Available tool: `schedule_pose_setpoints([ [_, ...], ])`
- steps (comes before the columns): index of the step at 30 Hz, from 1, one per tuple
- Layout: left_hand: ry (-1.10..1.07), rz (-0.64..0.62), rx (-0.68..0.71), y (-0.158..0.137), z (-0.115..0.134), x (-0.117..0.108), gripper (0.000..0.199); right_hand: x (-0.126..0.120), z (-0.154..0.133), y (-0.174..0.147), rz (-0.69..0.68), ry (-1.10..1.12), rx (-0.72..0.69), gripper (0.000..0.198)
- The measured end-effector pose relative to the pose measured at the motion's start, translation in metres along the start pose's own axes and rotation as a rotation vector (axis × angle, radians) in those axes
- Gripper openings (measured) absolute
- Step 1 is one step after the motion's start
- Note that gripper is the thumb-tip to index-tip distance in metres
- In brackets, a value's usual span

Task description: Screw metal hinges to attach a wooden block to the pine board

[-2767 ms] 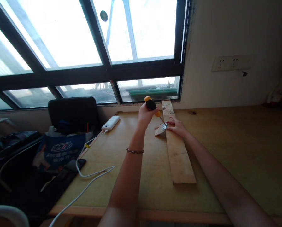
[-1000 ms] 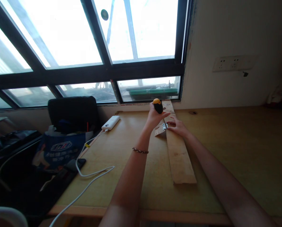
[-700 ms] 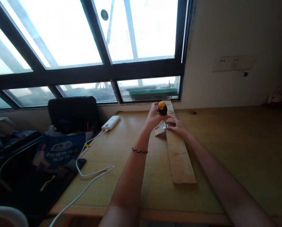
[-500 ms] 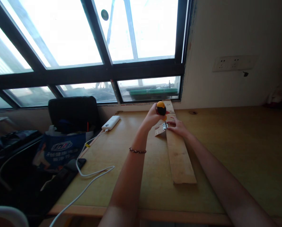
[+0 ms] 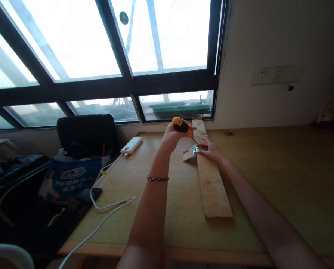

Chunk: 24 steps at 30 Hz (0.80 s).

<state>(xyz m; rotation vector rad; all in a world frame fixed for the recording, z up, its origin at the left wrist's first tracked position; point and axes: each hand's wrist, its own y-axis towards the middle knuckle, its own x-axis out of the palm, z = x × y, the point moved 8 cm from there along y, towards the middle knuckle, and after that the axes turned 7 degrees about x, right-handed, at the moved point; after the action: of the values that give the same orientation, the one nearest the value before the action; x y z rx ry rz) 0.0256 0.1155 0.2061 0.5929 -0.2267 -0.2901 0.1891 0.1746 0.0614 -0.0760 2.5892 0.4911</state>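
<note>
My left hand point(image 5: 171, 136) is closed around a screwdriver point(image 5: 180, 124) with a yellow and black handle. The handle leans to the left, and its shaft slants down to the right, the tip near a small metal hinge point(image 5: 195, 149). The hinge lies across the left edge of a long wooden plank point(image 5: 214, 190) and onto a short wooden piece point(image 5: 189, 154) tilted beside it. My right hand point(image 5: 212, 151) rests on the plank, its thumb and forefinger on either side of the hinge's right leaf, holding it. Whether a screw is under the tip is too small to tell.
The plank lies lengthwise on a wooden table point(image 5: 268, 194), its far end near the window. A white power bank point(image 5: 132, 145) with a white cable point(image 5: 111, 207) sits at the left. Beyond the left edge are a black chair point(image 5: 85, 130) and a blue bag point(image 5: 74, 179).
My left hand has shifted left, tipping the screwdriver handle from nearly upright toward the left. My right hand, the hinge and the plank have stayed in place.
</note>
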Motion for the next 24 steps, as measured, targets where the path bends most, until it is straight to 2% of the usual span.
schedule_pose_setpoints([
  [4,0.05,0.149,-0.032,0.004,-0.027,-0.008,0.025,0.001,0.0,0.0,-0.003,0.006,-0.009,0.072],
  [8,0.031,0.201,-0.045,0.006,-0.042,-0.009,0.026,0.0,0.001,0.001,0.007,-0.017,0.001,0.074],
  [18,0.054,0.228,-0.081,0.004,-0.045,-0.011,0.028,-0.001,-0.004,0.0,0.006,-0.033,-0.007,0.072],
  [24,0.187,0.182,0.0,0.007,-0.041,-0.006,0.027,-0.001,-0.001,0.0,0.009,-0.035,-0.01,0.073],
])
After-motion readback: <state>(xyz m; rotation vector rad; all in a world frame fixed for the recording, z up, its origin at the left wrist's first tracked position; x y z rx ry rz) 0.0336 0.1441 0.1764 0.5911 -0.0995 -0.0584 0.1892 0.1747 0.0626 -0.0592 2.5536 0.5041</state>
